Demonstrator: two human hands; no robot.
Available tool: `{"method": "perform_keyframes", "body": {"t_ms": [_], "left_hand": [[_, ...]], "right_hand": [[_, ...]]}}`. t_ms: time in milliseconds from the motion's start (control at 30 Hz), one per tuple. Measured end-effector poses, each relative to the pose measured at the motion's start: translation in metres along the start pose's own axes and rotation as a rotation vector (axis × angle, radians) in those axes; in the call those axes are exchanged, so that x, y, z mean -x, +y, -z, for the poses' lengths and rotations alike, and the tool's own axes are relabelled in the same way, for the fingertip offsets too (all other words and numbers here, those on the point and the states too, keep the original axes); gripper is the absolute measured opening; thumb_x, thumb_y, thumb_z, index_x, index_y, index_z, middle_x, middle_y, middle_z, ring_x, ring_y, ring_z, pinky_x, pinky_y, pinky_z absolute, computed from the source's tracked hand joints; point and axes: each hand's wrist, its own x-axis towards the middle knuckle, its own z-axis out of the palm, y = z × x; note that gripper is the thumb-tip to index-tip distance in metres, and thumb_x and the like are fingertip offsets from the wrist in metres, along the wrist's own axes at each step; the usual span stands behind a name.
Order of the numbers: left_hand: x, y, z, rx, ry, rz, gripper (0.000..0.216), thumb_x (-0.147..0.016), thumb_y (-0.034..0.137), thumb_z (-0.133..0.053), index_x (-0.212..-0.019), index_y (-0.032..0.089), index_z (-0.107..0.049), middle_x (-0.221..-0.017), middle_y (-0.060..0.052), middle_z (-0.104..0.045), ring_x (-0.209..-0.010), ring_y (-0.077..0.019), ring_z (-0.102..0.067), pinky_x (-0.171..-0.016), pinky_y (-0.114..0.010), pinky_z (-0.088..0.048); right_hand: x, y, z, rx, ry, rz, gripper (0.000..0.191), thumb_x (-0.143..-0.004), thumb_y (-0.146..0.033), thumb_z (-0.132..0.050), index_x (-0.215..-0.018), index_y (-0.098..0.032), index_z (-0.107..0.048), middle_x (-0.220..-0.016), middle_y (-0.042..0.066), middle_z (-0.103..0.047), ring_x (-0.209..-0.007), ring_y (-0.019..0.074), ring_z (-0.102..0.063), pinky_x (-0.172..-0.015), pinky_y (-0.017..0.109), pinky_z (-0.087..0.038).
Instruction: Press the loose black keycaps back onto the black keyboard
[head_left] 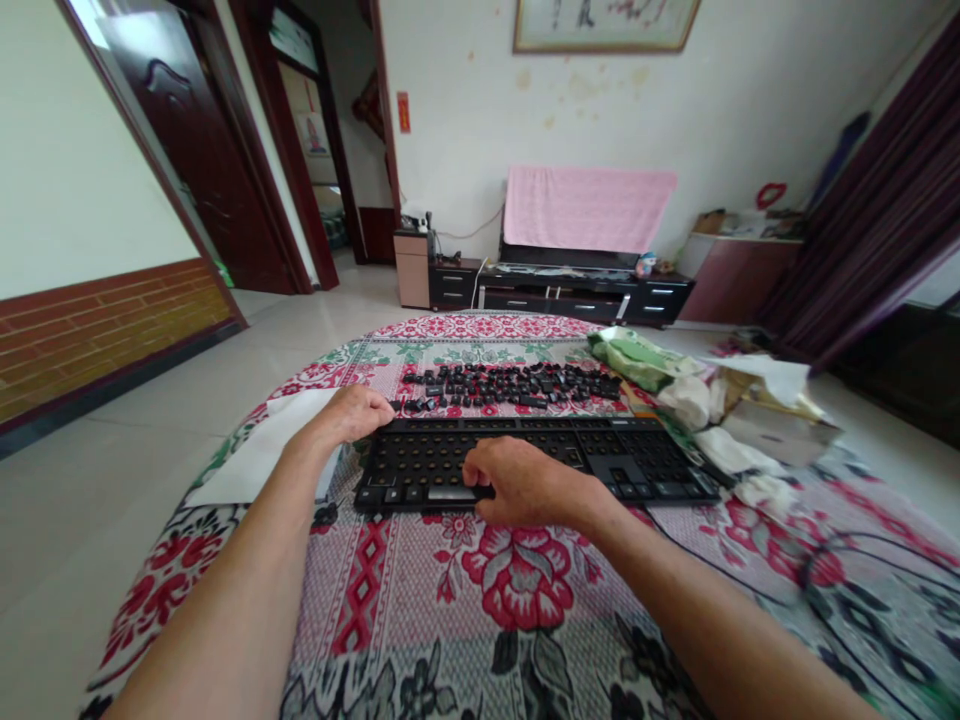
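Observation:
A black keyboard (pixel 600 455) with most of its keycaps removed lies on a flowered cloth (pixel 450 600). Several loose black keycaps (pixel 517 385) lie in rows just behind it. My left hand (pixel 358 412) is curled at the keyboard's far left corner, its fingertips touching keycaps there. My right hand (pixel 521 483) rests on the keyboard's front edge, fingers bent down over the space bar (pixel 448 493). Whether either hand pinches a keycap is hidden.
A white sheet (pixel 259 450) lies left of the keyboard. Crumpled tissues (pixel 690 400), a green bag (pixel 637 358) and a box (pixel 780 425) crowd the right. A black cable (pixel 825 560) loops at right. Tiled floor, a doorway and a low TV cabinet lie beyond.

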Motion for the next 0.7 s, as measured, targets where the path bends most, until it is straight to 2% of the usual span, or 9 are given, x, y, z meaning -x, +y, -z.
{"method": "perform_keyframes", "body": {"t_ms": [100,167,233,333,500,700], "left_hand": [[-0.007,-0.007,0.004,-0.011,0.111,0.094,0.025,-0.063,0.028,-0.052,-0.081,0.021,-0.068,-0.057,0.002,-0.063,-0.059,-0.0128,-0.058,-0.056,-0.02,-0.041],[-0.011,-0.009,0.007,-0.075,0.206,0.13,0.024,-0.063,0.029,-0.054,-0.081,0.023,-0.068,-0.061,0.002,-0.064,-0.065,-0.0137,-0.058,-0.058,-0.02,-0.041],[-0.014,-0.01,0.009,-0.13,0.241,0.152,0.022,-0.062,0.03,-0.056,-0.079,0.024,-0.068,-0.064,0.002,-0.065,-0.069,-0.0139,-0.058,-0.06,-0.02,-0.041],[-0.014,-0.007,0.01,-0.155,0.195,0.133,0.021,-0.06,0.03,-0.059,-0.078,0.025,-0.068,-0.069,0.003,-0.066,-0.072,-0.0135,-0.058,-0.061,-0.019,-0.041],[-0.012,-0.001,0.01,-0.141,0.083,0.114,0.032,-0.057,0.034,-0.061,-0.088,0.025,-0.067,-0.068,0.003,-0.065,-0.069,-0.0142,-0.056,-0.062,-0.021,-0.041],[-0.014,-0.003,0.006,-0.201,0.071,0.065,0.027,-0.059,0.032,-0.06,-0.084,0.026,-0.068,-0.069,0.001,-0.064,-0.073,-0.015,-0.056,-0.062,-0.022,-0.039]], "right_hand": [[0.0,0.001,0.001,-0.021,0.003,0.006,0.027,-0.061,-0.022,-0.054,-0.086,-0.016,-0.06,-0.082,0.006,-0.062,-0.074,0.0158,-0.053,-0.064,0.025,-0.038],[0.0,0.003,0.005,-0.07,-0.016,0.019,0.027,-0.062,-0.024,-0.055,-0.087,-0.016,-0.061,-0.081,0.005,-0.062,-0.072,0.0147,-0.053,-0.063,0.024,-0.039],[-0.001,0.006,0.01,-0.136,-0.051,0.037,0.025,-0.066,-0.027,-0.053,-0.087,-0.016,-0.062,-0.08,0.005,-0.063,-0.069,0.0129,-0.054,-0.06,0.023,-0.039],[-0.01,0.012,0.015,-0.165,-0.022,0.035,0.021,-0.072,-0.026,-0.047,-0.081,-0.017,-0.064,-0.074,0.004,-0.064,-0.063,0.011,-0.053,-0.057,0.022,-0.037],[-0.044,0.015,0.012,-0.091,0.227,-0.019,0.02,-0.072,-0.021,-0.046,-0.079,-0.017,-0.065,-0.075,0.004,-0.065,-0.065,0.0121,-0.054,-0.059,0.022,-0.037],[-0.074,0.013,0.001,-0.078,0.272,-0.046,0.023,-0.072,-0.018,-0.046,-0.082,-0.017,-0.066,-0.078,0.005,-0.066,-0.069,0.0138,-0.056,-0.063,0.023,-0.038]]}}
